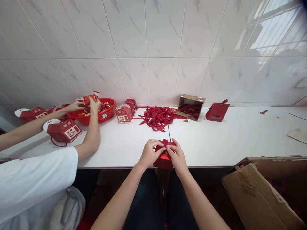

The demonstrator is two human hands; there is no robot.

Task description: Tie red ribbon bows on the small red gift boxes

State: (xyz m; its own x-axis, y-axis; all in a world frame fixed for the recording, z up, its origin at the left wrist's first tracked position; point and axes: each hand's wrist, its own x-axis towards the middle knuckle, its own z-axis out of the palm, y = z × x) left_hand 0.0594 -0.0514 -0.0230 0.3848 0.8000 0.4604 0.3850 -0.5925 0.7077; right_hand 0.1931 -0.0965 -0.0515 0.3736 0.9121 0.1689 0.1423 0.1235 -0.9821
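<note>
On white table (240, 140), near edge: red box (163, 164). Left hand (148, 153), right hand (178, 157): fingers pinching the ribbon bow (165, 142) on top.

One red gift box (163, 164) and one ribbon bow (165, 142) at the lower centre of the frame, with two of the wearer's hands, one left hand (149, 152) and one right hand (178, 157); two co-worker's hands (94, 104), one red basin (110, 112) and at least three printed gable boxes (72, 132) towards the left; one ribbon heap (157, 118) at the middle, strands too tangled to count; one small carton (200, 108), one windowed red box (218, 110) right of centre; one ribbon scrap (263, 112) at the right; one large carton (251, 195) lower right.
</note>
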